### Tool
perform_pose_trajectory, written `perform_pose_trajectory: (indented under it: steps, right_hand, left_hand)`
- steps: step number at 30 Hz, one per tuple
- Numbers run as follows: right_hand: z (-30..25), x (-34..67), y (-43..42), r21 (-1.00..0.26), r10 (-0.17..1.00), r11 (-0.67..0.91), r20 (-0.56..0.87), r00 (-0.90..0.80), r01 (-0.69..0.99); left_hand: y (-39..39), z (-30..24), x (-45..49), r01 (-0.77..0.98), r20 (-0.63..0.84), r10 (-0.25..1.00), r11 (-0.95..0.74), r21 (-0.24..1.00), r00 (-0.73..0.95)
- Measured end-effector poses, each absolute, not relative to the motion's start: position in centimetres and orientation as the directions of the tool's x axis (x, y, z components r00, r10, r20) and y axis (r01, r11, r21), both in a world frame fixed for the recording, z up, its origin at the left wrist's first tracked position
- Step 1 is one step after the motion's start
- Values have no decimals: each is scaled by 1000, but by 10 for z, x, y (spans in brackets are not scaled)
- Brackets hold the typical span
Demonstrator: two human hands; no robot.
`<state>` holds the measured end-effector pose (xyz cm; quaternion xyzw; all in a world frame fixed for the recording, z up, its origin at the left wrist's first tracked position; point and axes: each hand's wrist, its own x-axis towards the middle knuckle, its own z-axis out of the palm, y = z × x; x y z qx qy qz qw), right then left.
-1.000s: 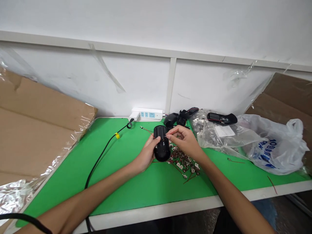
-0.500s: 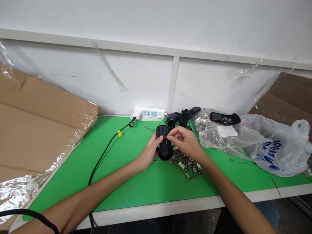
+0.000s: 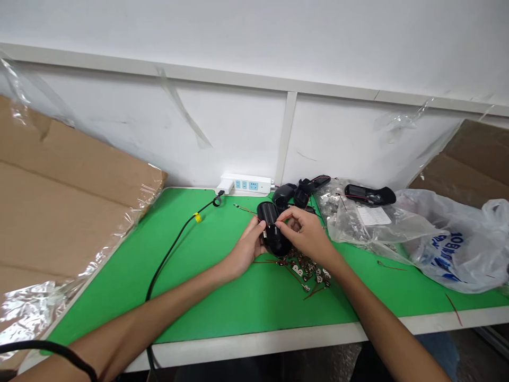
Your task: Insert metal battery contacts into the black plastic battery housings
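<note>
My left hand (image 3: 245, 249) grips a black cylindrical plastic housing (image 3: 272, 231) from its left side, just above the green table mat (image 3: 222, 297). My right hand (image 3: 305, 233) is closed in a pinch against the housing's upper right, fingertips pressed on its top; what it pinches is too small to name. A thin red wire (image 3: 243, 208) trails from the housing toward the back. Under my right wrist lies a heap of small metal contacts with brown wires (image 3: 306, 270).
A white power strip (image 3: 247, 185) sits at the back wall, with a black cable (image 3: 175, 244) running toward me. Black housings (image 3: 296, 191) and another black part (image 3: 369, 194) lie behind, on clear plastic bags (image 3: 437, 233). Cardboard sheets (image 3: 59, 207) lean on the left and right.
My right fingers have closed down onto the housing's top, and the red wire end they held is no longer visible. The view shifted slightly left and down.
</note>
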<state>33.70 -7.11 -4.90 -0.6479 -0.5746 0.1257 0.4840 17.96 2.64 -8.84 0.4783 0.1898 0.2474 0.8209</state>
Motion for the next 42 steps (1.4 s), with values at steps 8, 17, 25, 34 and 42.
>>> perform_pose_trajectory:
  steps: [8,17,25,34,42]
  right_hand:
    - [-56,346,-65,-915,858,115,288,425,387]
    - [-39,347,-74,-958,913,107,201,355,266]
    - [-39,339,-78,-967,890,162,229,394,196]
    - [-36,332,-77,-969,885,139,215,413,206]
    - [-30,328,-81,-930,872,83,242,425,359]
  left_hand:
    - [25,-88,179,-347,183,564,198,917,805]
    - [36,-93,175,-359,412,509,-205,911,756]
    - [40,-90,169,-313,629,445,-596,739,637]
    - [42,-93,166,-280,694,381,-717,639,611]
    - [42,-91,165,-291,698,356,-722,627,621]
